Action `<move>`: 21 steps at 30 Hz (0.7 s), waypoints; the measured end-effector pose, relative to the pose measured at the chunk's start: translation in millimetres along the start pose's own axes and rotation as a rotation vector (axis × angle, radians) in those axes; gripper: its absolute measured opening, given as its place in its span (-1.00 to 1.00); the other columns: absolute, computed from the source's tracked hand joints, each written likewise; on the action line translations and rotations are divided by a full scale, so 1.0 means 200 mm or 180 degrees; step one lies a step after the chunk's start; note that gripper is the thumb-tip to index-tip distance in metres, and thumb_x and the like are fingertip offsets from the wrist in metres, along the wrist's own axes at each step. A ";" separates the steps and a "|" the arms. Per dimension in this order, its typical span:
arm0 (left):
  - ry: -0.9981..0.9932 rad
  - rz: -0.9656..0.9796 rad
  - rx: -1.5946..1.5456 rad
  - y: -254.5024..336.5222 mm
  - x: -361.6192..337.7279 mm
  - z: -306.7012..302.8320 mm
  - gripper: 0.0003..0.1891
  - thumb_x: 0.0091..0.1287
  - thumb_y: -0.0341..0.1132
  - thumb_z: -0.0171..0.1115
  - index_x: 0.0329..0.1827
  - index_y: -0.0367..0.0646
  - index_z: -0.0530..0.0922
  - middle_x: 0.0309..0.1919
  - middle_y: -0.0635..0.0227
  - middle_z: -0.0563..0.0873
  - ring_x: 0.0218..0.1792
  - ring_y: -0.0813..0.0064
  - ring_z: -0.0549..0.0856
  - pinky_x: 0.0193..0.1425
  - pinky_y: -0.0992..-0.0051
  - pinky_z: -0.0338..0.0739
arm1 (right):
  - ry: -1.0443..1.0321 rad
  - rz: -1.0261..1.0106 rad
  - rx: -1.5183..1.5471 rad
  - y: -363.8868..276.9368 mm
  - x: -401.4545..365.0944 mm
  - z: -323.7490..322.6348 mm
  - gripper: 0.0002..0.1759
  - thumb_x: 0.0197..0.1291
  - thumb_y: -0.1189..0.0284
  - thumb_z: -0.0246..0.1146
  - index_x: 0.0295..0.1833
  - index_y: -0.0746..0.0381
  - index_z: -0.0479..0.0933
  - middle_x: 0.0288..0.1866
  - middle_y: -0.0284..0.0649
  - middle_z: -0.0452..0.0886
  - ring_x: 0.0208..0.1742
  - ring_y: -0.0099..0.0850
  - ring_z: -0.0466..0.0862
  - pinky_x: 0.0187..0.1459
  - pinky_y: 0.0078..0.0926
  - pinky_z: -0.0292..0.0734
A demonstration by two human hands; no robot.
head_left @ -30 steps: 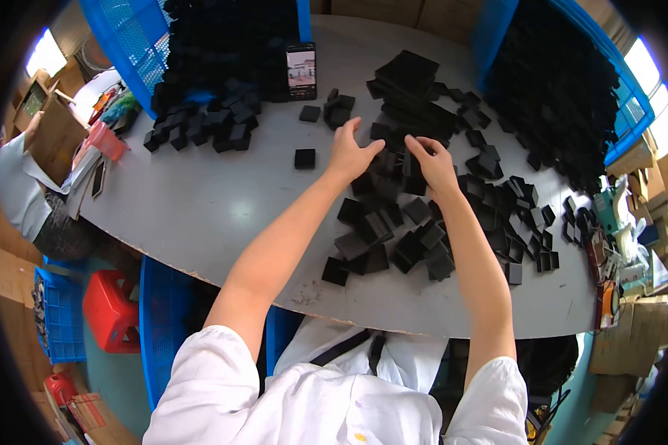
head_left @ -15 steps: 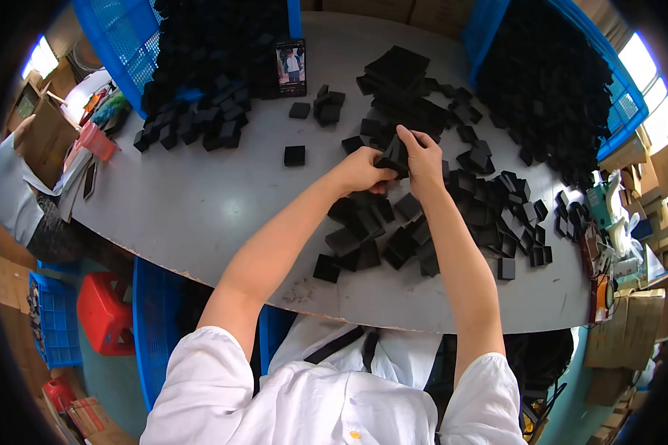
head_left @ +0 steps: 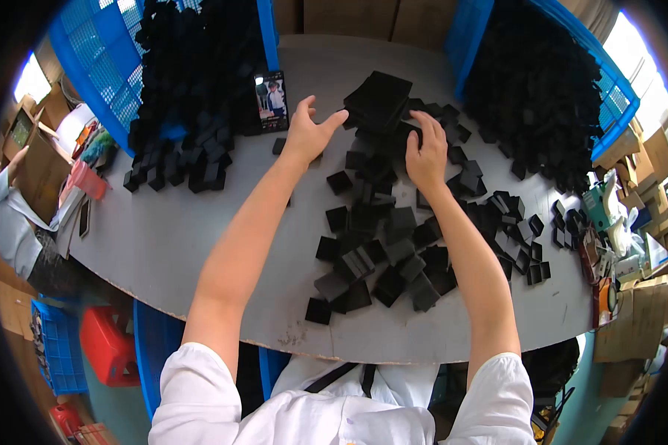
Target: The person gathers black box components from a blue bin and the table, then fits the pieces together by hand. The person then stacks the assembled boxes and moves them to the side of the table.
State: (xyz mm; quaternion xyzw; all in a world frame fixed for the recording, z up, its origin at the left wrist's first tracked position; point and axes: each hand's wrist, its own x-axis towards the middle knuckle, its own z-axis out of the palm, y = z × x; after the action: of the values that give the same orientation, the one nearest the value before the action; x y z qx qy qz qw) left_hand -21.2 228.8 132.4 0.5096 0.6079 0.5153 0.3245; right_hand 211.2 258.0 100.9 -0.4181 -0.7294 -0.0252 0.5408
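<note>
My left hand (head_left: pixel 309 135) is open, thumb and fingers spread, just left of a stack of flat black square pieces (head_left: pixel 379 96). On the stack's right, my right hand (head_left: pixel 427 150) is open too, fingers pointing away from me. Neither hand has anything in its grip. Below the hands, many small black open boxes (head_left: pixel 401 221) lie jumbled on the grey table (head_left: pixel 223 245). A single black box (head_left: pixel 339 182) sits at the left side of this heap.
A phone (head_left: pixel 271 102) stands against the left blue crate (head_left: pixel 89 70), which spills black boxes onto the table. Another blue crate (head_left: pixel 622 111) of black pieces stands at right. A red stool (head_left: pixel 107 345) is on the floor at left, below another person's sleeve (head_left: pixel 13 222).
Both hands have let go of the black box they held together. They have parted, moving out to either side of the stack. The view has shifted slightly.
</note>
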 end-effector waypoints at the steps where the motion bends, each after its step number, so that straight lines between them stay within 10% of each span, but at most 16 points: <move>1: -0.0007 0.0050 0.0010 0.05 0.04 0.02 0.00 0.11 0.09 0.47 0.54 -0.11 0.13 0.42 -0.03 0.31 0.40 0.15 0.36 0.37 0.18 0.34 | 0.0050 -0.0012 -0.0004 0.01 0.08 0.03 -0.62 0.22 0.49 0.14 0.17 0.17 0.53 0.19 -0.09 0.56 0.24 -0.04 0.49 0.25 -0.18 0.38; 4: -0.0519 -0.0954 -0.0802 0.09 0.19 0.09 0.31 -0.06 0.21 0.54 0.61 -0.01 -0.19 0.56 -0.01 0.01 0.52 -0.03 0.10 0.34 -0.29 0.15 | -0.0443 -0.0552 -0.0065 0.06 0.31 0.14 -0.57 0.31 0.36 0.05 0.27 0.10 0.50 0.41 -0.10 0.43 0.41 0.00 0.36 0.38 -0.14 0.28; 7: -0.0687 -0.1266 -0.1233 0.07 0.27 0.22 0.29 -0.01 0.03 0.59 0.61 0.02 -0.24 0.52 0.05 0.10 0.45 -0.02 0.24 0.25 -0.29 0.32 | -0.1200 -0.0569 0.0234 0.15 0.38 0.29 -0.55 0.39 0.25 -0.03 0.31 0.10 0.49 0.45 -0.11 0.38 0.44 0.00 0.32 0.41 -0.15 0.24; 9: -0.0330 -0.1375 -0.1402 0.03 0.30 0.30 0.01 0.11 -0.14 0.54 0.55 0.00 0.06 0.39 0.12 0.35 0.34 0.08 0.40 0.14 -0.16 0.48 | -0.1957 -0.0252 -0.0037 0.20 0.34 0.32 -0.42 0.49 0.06 -0.26 0.40 0.05 0.42 0.50 -0.20 0.33 0.56 -0.08 0.17 0.51 -0.20 0.07; 12: -0.0588 -0.1186 -0.2007 -0.05 0.28 0.35 -0.68 0.24 -0.37 0.41 0.03 -0.13 0.56 -0.02 0.28 0.66 0.07 0.35 0.63 -0.01 0.23 0.65 | -0.2048 0.0114 0.0118 0.16 0.32 0.28 -0.39 0.48 0.01 -0.30 0.43 0.01 0.39 0.52 -0.23 0.31 0.59 -0.12 0.12 0.53 -0.12 0.00; 18: -0.0496 -0.1407 -0.2214 -0.19 0.05 0.29 -0.64 0.25 -0.39 0.40 0.07 -0.07 0.50 -0.02 0.37 0.64 0.04 0.38 0.61 0.10 0.10 0.51 | -0.1893 0.0394 0.0204 0.12 0.35 0.21 -0.46 0.52 0.06 -0.24 0.35 0.01 0.48 0.48 -0.24 0.36 0.56 -0.16 0.16 0.52 -0.14 -0.04; 21: -0.0397 -0.1184 -0.2566 -0.22 -0.03 0.26 -0.63 0.25 -0.38 0.41 0.08 -0.04 0.49 -0.03 0.41 0.64 0.03 0.41 0.62 0.07 0.16 0.53 | -0.0710 -0.0346 -0.0293 0.00 0.32 0.18 -0.52 0.44 0.09 -0.04 0.30 0.08 0.48 0.35 -0.16 0.47 0.46 -0.13 0.33 0.44 -0.05 0.13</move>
State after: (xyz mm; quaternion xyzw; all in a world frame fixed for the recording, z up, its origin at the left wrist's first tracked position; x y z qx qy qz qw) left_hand 14.8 240.0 75.7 0.2545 0.4190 0.6122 0.6204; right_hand 178.5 312.8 138.2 -0.4024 -0.8047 -0.0413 0.4345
